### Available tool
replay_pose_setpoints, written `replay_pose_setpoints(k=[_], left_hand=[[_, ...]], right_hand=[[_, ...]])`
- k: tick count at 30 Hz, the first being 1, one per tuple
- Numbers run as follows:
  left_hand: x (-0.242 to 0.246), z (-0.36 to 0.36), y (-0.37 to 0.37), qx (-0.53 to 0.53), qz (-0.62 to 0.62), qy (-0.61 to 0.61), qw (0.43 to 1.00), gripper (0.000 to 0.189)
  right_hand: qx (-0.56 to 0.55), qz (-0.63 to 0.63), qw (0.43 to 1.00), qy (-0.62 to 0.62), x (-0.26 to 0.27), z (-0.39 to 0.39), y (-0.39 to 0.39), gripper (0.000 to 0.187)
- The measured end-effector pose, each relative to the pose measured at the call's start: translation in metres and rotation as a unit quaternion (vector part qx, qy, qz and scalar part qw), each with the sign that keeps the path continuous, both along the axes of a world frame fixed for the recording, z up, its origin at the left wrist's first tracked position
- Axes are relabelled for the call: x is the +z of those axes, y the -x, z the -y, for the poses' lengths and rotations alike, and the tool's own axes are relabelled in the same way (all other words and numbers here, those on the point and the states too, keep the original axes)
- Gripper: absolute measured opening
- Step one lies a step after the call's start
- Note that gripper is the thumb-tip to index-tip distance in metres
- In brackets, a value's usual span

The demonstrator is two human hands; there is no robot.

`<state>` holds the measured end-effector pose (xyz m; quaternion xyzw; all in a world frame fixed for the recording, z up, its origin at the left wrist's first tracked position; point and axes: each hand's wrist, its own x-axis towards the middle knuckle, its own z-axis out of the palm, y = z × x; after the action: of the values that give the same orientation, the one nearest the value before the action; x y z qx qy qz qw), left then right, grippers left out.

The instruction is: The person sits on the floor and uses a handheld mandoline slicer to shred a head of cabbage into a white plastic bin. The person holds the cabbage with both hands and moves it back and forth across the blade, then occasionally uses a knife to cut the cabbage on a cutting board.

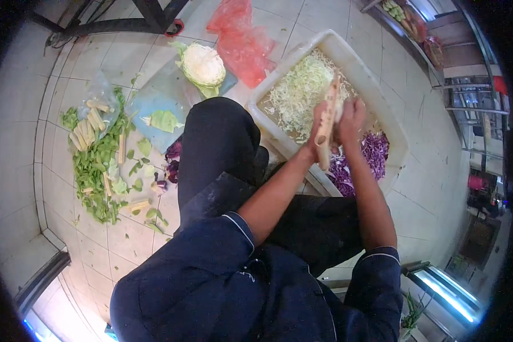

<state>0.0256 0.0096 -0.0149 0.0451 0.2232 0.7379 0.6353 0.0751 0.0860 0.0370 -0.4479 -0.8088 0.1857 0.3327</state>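
My left hand (316, 128) grips a long, narrow wooden slicer (327, 117), which is tilted over the white plastic tub (395, 143). Right beside it, my right hand (351, 119) is curled around a pale piece (339, 109), mostly hidden by the fingers and the slicer; it looks like cabbage. Shredded white cabbage (301, 92) is heaped in the tub's far part. Shredded purple cabbage (374, 156) lies in the near part, below my right hand and partly behind my forearm.
Left of my knee, a cut cabbage head (203, 66) sits on plastic sheeting (156, 96), near a red plastic bag (243, 47). Leafy greens (96, 175) and pale cut sticks (85, 132) lie on the tiled floor (124, 239). A black metal frame (111, 28) stands beyond.
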Motion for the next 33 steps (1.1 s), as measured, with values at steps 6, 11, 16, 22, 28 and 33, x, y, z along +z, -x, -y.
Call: replay_pose_setpoints(k=[6, 11, 16, 22, 28, 33], left_hand=[[0.021, -0.004, -0.030, -0.043, -0.025, 0.116, 0.992, 0.076], [-0.021, -0.002, -0.010, -0.091, 0.055, 0.005, 0.994, 0.079], [-0.006, -0.005, -0.005, -0.074, 0.046, 0.029, 0.996, 0.081], [0.035, 0.006, 0.002, 0.040, -0.023, 0.022, 0.999, 0.086], [0.013, 0.002, 0.010, -0.065, 0.102, 0.024, 0.992, 0.087], [0.031, 0.015, 0.016, -0.036, 0.068, 0.042, 0.996, 0.084]], right_hand=[[-0.102, 0.065, 0.993, 0.001, -0.012, -0.044, -0.016, 0.033], [-0.023, 0.067, 0.997, -0.021, -0.006, -0.013, -0.008, 0.036], [-0.016, 0.007, 0.999, 0.040, -0.002, -0.023, -0.002, 0.034], [0.025, 0.008, 0.997, 0.077, -0.006, -0.018, -0.024, 0.029], [0.050, -0.119, 0.962, 0.241, 0.028, -0.022, -0.020, 0.040], [0.320, -0.275, 0.840, 0.341, 0.162, 0.133, 0.099, 0.044]])
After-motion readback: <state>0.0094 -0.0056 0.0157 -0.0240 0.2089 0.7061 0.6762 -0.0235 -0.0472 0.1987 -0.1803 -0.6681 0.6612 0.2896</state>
